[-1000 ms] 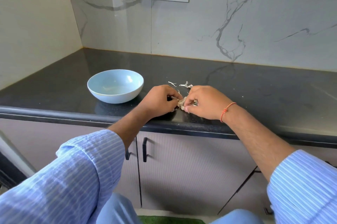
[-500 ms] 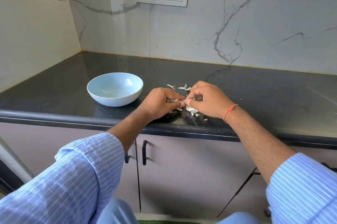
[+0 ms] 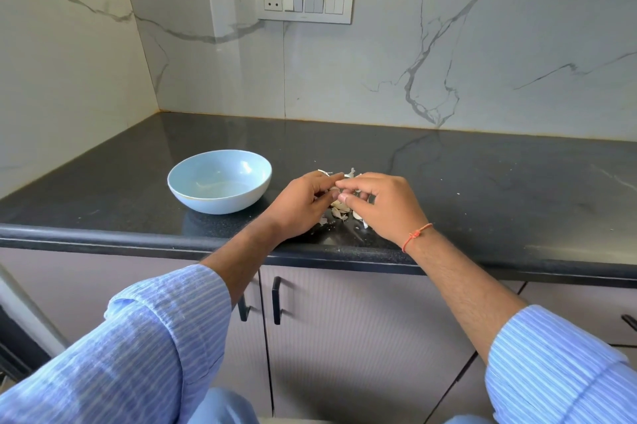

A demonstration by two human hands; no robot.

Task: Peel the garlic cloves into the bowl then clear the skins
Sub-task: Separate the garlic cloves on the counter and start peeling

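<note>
Readable text: none is to be found in the frame
Switch panel, upper centre of the frame: no lettering or brand can be made out; a tiny mark at its lower edge is too small to be read
Bowl, centre left: no label or print is shown

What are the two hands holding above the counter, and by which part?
Both the left hand and right hand pinch a small garlic piece between their fingertips; which part cannot be told.
</note>
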